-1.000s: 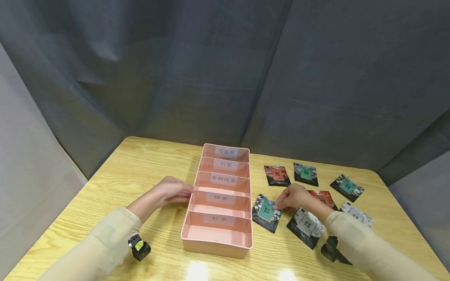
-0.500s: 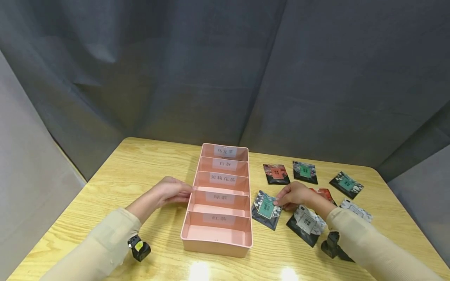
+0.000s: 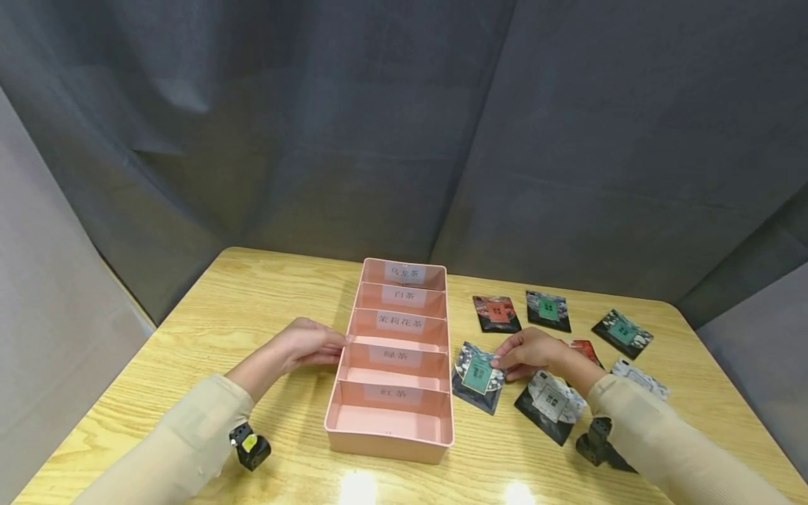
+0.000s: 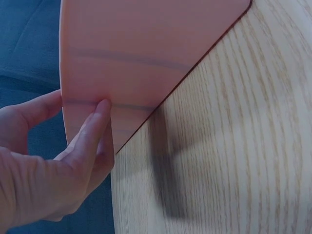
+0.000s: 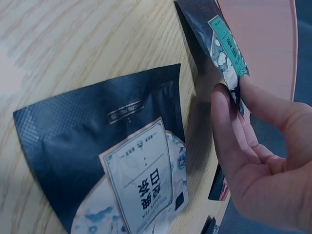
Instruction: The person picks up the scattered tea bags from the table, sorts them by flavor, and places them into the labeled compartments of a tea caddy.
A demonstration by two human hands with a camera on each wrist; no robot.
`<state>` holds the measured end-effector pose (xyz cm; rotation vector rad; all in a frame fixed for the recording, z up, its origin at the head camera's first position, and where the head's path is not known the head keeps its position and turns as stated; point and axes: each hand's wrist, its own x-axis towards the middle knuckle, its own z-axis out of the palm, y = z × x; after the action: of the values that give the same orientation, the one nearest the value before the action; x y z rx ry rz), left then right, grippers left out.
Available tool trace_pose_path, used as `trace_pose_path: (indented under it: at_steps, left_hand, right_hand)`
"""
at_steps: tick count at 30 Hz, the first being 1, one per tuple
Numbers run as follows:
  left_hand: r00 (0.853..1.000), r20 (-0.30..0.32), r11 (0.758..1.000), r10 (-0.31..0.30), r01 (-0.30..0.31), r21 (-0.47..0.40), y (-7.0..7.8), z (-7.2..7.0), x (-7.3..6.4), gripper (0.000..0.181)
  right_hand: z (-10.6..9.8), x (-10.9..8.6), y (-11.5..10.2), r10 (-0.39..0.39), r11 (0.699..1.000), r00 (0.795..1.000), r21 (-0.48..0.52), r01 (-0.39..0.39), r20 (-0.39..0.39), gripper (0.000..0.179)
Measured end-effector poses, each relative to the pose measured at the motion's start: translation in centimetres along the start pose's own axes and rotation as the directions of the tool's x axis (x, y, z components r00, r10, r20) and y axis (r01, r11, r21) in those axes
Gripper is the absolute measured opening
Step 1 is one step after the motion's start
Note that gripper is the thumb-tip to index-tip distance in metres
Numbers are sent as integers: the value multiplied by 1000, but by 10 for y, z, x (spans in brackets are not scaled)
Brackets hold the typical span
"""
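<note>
A long pink divided box point(image 3: 389, 441) stands on the table, its compartments marked with Chinese labels. My left hand point(image 3: 311, 344) holds its left side: the thumb is at the rim and the fingers lie against the outer wall point(image 4: 126, 63). Just right of the box, my right hand point(image 3: 529, 354) pinches the edge of a tea sachet point(image 3: 477, 379) with a teal label. In the right wrist view this sachet point(image 5: 225, 51) stands tilted between thumb and fingers. Close to that hand lies a black-and-white tea sachet point(image 3: 551, 407) with a pale label.
Further right and back lie a red-label sachet point(image 3: 497, 313), a green-label sachet point(image 3: 548, 311), another teal-label sachet point(image 3: 623, 333) and a pale sachet point(image 3: 640, 379). A red sachet point(image 3: 587, 350) is partly hidden by the right forearm. Dark curtain point(image 3: 353, 140) hangs behind the table.
From the first frame, the held sachet's upper edge has risen slightly and the right hand has shifted up a little. The left hand and box stay put.
</note>
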<state>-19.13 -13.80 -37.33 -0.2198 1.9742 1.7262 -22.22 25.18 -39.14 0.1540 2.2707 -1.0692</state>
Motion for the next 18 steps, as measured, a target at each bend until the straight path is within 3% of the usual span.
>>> trace_pose_path:
  at_steps: [18]
  left_hand:
    - [1000, 8, 1000, 0, 0, 13, 1, -1, -1, 33]
  right_hand:
    - [-5, -7, 3, -56, 993, 994, 110, 46, 92, 18]
